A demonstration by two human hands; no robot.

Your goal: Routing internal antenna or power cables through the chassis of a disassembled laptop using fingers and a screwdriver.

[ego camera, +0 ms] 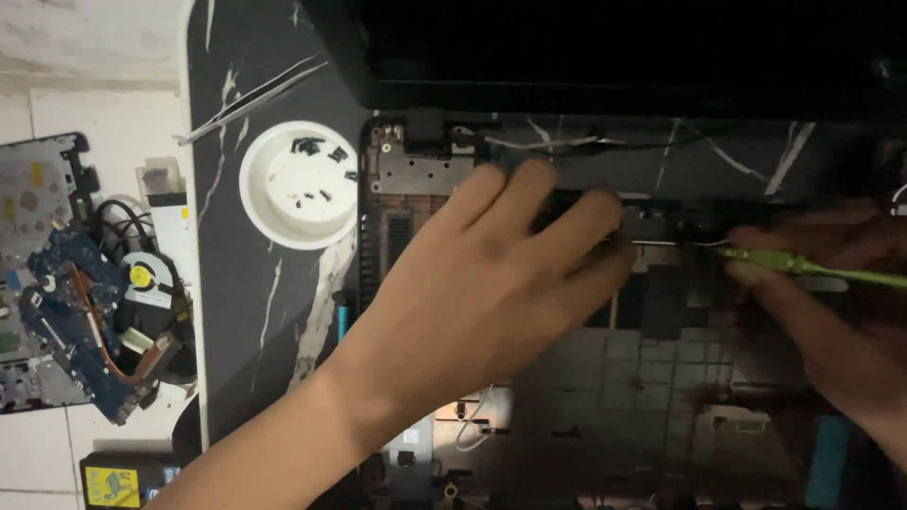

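A dark marbled tabletop (246, 312) with white veins carries an opened laptop chassis (605, 378), the largest thing in view, its bare base spread from the middle to the right edge and its black lid (614, 47) standing along the far side. On the pale floor (85, 104) at the left lies a blue motherboard (76, 312) with a fan (146, 279) beside it. On the tabletop left of the chassis sits a round white dish (298, 184) holding small dark screws (316, 149). Far-left of the dish lie metal tweezers (250, 99), pointing from far right to near left.

The left hand (482, 283) reaches in from the near left and rests flat on the chassis, fingers (576, 227) spread slightly apart and laid against a black strip near the hinge, clamped on nothing visible. The right hand (831, 293), in shadow at the right edge, has its fingers closed around a green screwdriver (803, 269). The tool's long axis runs nearly left to right, tilted slightly toward the near side at the right; its thin shaft points left, the tip just beside the left hand's fingertips over the chassis interior.
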